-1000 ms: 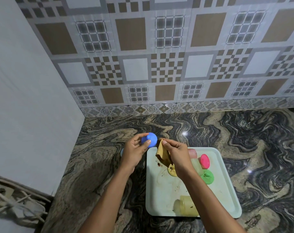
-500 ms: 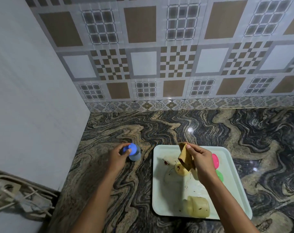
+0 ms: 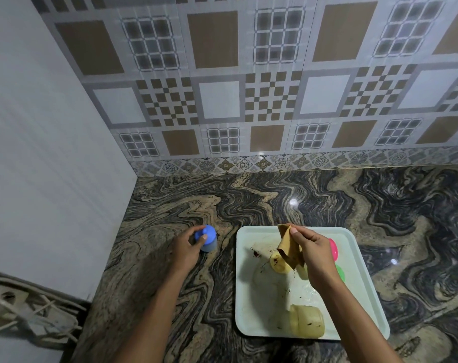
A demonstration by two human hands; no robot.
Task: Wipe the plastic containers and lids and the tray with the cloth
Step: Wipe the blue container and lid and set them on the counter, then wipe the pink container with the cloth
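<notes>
worktop [image 3: 327,200]: black/tan swirl marble. tray [image 3: 239,284]: pale mint-white, brown smears. cloth [image 3: 288,247]: tan. blue lid [image 3: 205,234] left of tray; yellow lid [image 3: 279,263], pink lid [image 3: 333,248], green lid [image 3: 340,273] on it. near container [image 3: 307,320]: translucent yellow. far wall tiles [image 3: 212,100]: brown/grey/white checks, grids.

tray [image 3: 249,310]: pale, rectangular, rounded corners, flat on the counter at near right; surface smeared wet, with brown specks and a dark spot towards its far left corner.
blue-lidded container [image 3: 207,239]: small, clear body, blue cap on, upright on the counter just left of the tray; left hand [image 3: 186,248] grips its cap.
cloth [image 3: 288,247]: brown, crumpled, hanging over the far part of the tray, pinched by right hand [image 3: 314,255].
yellow lid [image 3: 277,264]: on the tray under the cloth, brown stain on it.
pink lid [image 3: 333,248], green lid [image 3: 340,273]: on the tray's right side, mostly hidden behind the right hand.
yellowish container [image 3: 307,320]: translucent, lying on its side at the tray's near edge.
</notes>
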